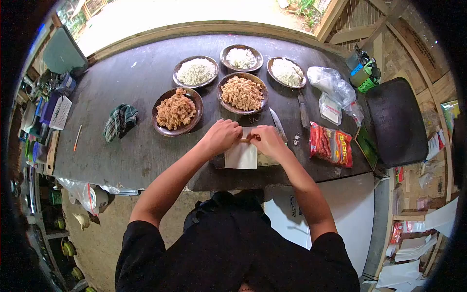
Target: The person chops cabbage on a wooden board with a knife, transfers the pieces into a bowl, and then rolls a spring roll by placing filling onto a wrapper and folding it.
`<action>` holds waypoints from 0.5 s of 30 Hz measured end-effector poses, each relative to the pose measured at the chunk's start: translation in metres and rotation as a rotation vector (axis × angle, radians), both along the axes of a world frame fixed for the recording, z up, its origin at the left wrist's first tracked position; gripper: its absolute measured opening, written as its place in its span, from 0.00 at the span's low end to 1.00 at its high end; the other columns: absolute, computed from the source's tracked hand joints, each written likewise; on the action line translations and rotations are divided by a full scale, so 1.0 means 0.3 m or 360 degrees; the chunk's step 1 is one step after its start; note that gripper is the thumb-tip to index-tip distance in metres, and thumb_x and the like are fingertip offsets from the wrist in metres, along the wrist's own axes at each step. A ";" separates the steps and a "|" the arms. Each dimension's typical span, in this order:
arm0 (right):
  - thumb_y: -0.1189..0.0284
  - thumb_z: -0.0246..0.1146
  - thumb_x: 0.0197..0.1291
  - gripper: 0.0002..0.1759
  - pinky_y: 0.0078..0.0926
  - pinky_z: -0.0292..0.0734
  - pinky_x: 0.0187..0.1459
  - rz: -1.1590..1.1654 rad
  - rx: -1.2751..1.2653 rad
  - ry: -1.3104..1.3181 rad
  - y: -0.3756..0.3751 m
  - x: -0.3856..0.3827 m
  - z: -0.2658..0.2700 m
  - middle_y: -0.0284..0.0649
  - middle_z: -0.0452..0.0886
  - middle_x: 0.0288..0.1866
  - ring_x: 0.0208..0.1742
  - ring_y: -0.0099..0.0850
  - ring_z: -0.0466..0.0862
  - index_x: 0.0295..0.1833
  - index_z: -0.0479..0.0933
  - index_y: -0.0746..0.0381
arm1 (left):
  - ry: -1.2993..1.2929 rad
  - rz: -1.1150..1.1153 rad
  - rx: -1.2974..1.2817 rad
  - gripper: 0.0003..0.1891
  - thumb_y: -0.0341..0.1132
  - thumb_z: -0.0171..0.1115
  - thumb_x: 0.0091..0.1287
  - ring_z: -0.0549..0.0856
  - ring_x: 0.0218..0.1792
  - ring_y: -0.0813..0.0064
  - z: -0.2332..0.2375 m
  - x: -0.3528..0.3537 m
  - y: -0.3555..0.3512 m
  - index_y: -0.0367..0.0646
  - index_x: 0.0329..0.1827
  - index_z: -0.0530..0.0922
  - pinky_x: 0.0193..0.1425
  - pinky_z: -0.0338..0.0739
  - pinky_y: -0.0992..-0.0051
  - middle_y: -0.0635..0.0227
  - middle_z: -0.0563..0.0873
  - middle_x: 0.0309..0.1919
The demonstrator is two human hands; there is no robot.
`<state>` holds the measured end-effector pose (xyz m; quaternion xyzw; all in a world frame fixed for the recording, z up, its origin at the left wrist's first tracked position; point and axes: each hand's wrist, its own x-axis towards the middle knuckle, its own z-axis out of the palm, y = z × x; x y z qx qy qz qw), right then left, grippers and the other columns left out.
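Note:
My left hand [223, 136] and my right hand [266, 139] meet near the table's front edge, fingers pinched together. Between them is a thin, pale brownish roll [244, 140], held at both ends. Below the roll a white sheet [241, 158] lies on a board [267, 160]. A knife [278, 123] rests just beyond my right hand. Behind my hands stand a brown bowl [222, 104] of light brown chunks and, to its left, another bowl [157, 127] with similar chunks.
Three bowls [176, 82] [224, 62] [270, 80] of white shreds stand farther back. A red packet [331, 146], plastic bags [335, 83] and a dark-handled tool [304, 111] lie right. A checkered cloth [120, 121] and orange pen [78, 137] lie left. A black chair back [396, 121] stands right.

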<state>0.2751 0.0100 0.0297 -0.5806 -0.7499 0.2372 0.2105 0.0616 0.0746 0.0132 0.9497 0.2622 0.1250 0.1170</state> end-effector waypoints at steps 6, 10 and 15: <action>0.75 0.71 0.56 0.05 0.45 0.82 0.49 0.0124 0.0170 -0.0051 -0.012 0.021 -0.011 0.48 0.86 0.36 0.44 0.49 0.87 0.37 0.87 0.64 | 0.0008 -0.0020 0.0019 0.03 0.35 0.65 0.65 0.85 0.44 0.59 0.027 -0.001 -0.001 0.47 0.37 0.83 0.53 0.75 0.60 0.66 0.86 0.34; 0.76 0.69 0.57 0.03 0.43 0.82 0.49 0.0209 0.0389 -0.0026 -0.024 0.024 -0.031 0.46 0.84 0.35 0.45 0.46 0.86 0.37 0.87 0.63 | 0.0088 -0.0112 -0.0050 0.04 0.35 0.66 0.65 0.85 0.41 0.60 0.029 -0.017 0.029 0.47 0.36 0.84 0.52 0.76 0.61 0.65 0.87 0.33; 0.77 0.66 0.56 0.04 0.39 0.83 0.49 0.0251 0.0647 -0.0282 -0.068 -0.003 -0.060 0.43 0.82 0.38 0.46 0.43 0.84 0.37 0.84 0.63 | 0.0062 -0.0168 0.0106 0.08 0.34 0.63 0.65 0.86 0.41 0.59 0.056 -0.035 0.021 0.43 0.29 0.83 0.48 0.80 0.60 0.63 0.88 0.31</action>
